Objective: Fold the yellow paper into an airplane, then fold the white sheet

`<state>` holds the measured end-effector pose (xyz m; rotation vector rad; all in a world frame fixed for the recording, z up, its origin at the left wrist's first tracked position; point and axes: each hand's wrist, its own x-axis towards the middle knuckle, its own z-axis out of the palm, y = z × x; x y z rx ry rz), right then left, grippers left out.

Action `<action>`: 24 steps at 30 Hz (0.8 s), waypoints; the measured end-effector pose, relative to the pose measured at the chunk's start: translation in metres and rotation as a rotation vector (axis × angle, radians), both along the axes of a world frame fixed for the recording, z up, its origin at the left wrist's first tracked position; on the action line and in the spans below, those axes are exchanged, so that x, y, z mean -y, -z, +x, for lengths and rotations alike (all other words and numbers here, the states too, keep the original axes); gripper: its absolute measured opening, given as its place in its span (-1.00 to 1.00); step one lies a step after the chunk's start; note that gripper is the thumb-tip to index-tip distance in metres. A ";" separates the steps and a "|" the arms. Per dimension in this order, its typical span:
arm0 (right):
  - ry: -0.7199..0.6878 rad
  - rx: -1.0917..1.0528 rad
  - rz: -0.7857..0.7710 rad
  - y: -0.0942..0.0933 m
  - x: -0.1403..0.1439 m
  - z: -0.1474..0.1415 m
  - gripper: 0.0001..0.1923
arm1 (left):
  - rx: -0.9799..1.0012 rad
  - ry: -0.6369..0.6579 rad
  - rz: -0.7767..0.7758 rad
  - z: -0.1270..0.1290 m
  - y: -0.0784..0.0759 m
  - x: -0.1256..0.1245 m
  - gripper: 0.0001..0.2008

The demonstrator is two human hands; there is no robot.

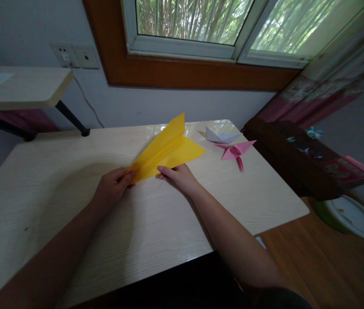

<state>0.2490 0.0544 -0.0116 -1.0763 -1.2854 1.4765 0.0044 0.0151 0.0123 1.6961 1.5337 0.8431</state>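
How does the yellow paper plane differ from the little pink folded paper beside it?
The yellow paper plane is much larger than the pink folded paper. The yellow one is held at its near end by the left hand and the right hand; the pink one lies untouched on the table. The yellow one is a broad wedge; the pink one has thin spreading points. Both are folded paper.

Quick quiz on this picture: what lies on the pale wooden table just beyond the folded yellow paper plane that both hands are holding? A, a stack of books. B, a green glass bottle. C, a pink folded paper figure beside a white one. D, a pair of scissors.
C: past the folded yellow paper plane, a pink folded paper figure lies beside a white folded paper figure on the pale wooden table.
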 end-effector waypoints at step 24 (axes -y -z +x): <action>-0.210 -0.095 -0.131 -0.003 -0.007 0.028 -0.64 | 0.426 0.530 0.015 -0.014 0.008 -0.002 -0.76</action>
